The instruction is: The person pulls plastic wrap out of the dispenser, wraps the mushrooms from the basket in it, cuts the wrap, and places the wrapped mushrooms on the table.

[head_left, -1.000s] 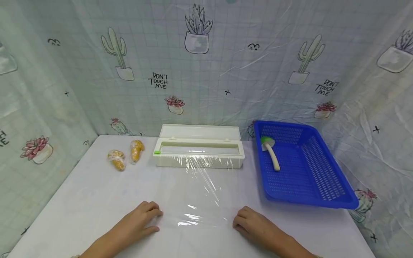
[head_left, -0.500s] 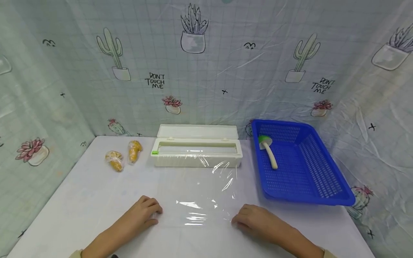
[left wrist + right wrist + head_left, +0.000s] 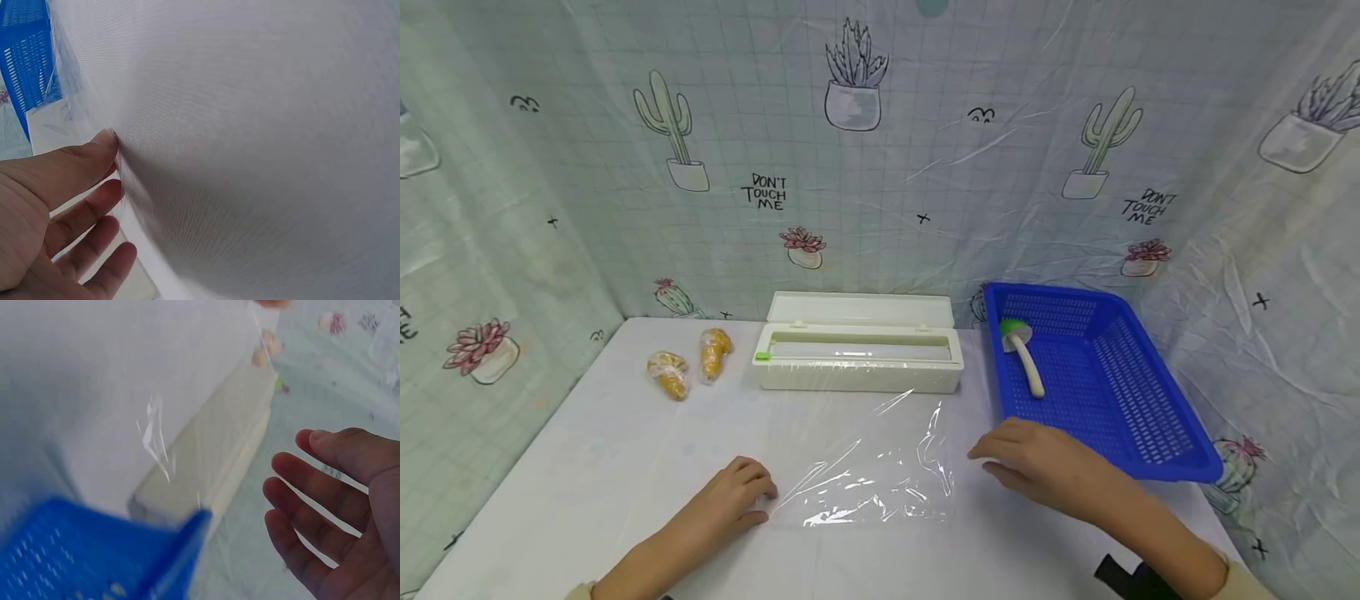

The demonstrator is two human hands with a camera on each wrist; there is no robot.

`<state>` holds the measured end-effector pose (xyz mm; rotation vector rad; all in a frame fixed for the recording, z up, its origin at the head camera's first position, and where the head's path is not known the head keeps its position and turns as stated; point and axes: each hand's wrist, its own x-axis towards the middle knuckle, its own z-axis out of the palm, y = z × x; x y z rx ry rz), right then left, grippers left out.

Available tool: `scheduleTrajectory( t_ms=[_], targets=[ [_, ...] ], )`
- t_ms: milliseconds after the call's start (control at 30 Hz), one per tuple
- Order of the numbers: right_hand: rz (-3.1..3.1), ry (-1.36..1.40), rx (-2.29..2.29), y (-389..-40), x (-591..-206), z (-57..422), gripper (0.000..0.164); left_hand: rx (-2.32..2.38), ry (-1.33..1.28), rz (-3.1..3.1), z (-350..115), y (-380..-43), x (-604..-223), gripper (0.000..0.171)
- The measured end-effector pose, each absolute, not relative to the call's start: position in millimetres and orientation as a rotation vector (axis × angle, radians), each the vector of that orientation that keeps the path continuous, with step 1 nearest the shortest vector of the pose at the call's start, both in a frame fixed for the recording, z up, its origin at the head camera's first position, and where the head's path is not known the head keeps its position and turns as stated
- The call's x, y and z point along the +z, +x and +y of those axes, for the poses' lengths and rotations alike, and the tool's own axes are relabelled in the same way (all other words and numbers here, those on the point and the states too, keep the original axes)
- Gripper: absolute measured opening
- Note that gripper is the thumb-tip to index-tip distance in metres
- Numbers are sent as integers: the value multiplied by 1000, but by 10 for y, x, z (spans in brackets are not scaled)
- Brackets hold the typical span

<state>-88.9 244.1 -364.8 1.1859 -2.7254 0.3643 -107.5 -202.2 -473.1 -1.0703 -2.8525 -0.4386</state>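
Note:
A clear sheet of cling film [image 3: 880,467] runs from the white dispenser box [image 3: 859,379] toward the near side of the table. At the film's left edge rests my left hand [image 3: 718,508], its thumb and fingertips touching the edge, a gap showing between them. The left wrist view shows the same hand [image 3: 59,206] with the thumb tip against the white surface. My right hand [image 3: 1048,467] is raised off the film's right edge, near the blue basket [image 3: 1195,417], and holds nothing. Its loosely spread fingers show in the right wrist view, where the hand [image 3: 350,494] is apart from the film.
Inside the basket lies a green-capped toy mushroom [image 3: 1026,358] with a pale stem. Two film-wrapped yellow pieces [image 3: 668,375] sit at the back left. The dispenser's lid [image 3: 861,310] is raised, close to the patterned curtain [image 3: 880,217] behind the table.
My right hand has let go of the film's right edge and lifted up and right toward the basket. The film there has slackened and wrinkled. My left hand has stayed put.

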Motion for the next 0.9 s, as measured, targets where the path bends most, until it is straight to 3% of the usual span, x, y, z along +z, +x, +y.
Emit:
scheduleTrajectory(
  t_ms=[433,900],
  targets=[
    [-2583,955,272,-1530,-3073,2980,25,-462,-1078,-2880,-2033,-1055,-4698,26],
    [-2810,757,264,-2254,-3016,3358,25,-447,-1059,-2904,-2021,-1047,-4692,25]
  ],
)
